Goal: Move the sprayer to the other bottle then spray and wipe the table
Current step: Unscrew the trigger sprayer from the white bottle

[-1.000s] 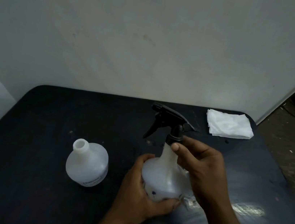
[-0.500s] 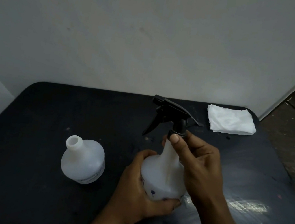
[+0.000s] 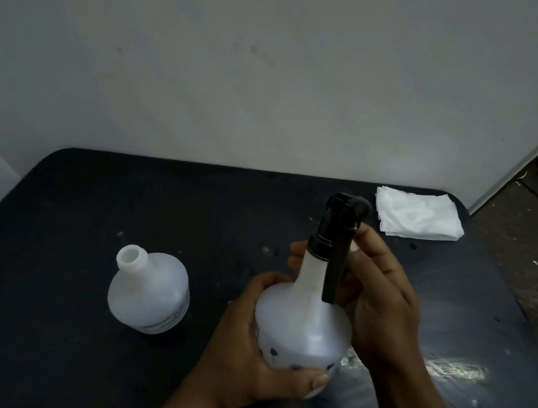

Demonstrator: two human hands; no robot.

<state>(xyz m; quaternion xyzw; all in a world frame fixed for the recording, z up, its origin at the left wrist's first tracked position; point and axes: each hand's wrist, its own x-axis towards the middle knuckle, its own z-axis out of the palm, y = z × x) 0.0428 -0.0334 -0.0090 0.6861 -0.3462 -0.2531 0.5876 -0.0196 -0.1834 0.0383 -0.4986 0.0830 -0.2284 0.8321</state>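
Note:
A white plastic bottle [image 3: 304, 326] stands on the black table [image 3: 69, 210], with a black trigger sprayer [image 3: 336, 244] on its neck. My left hand [image 3: 249, 356] wraps the bottle's lower body. My right hand [image 3: 382, 299] grips the sprayer's collar at the neck, fingers curled behind it. The trigger now hangs toward me. A second white bottle [image 3: 148, 290], with no cap and an open neck, stands to the left of the held one. A folded white cloth [image 3: 418, 216] lies at the table's far right corner.
A pale wall rises right behind the table's far edge. To the right, past the table's edge, is a speckled dark floor [image 3: 534, 275]. A shiny wet-looking patch [image 3: 455, 366] marks the table near my right wrist.
The sprayer head has turned on the bottle's neck: its nozzle pointed left before, and now the trigger faces me. My right hand has shifted round the collar. The left hand still holds the bottle.

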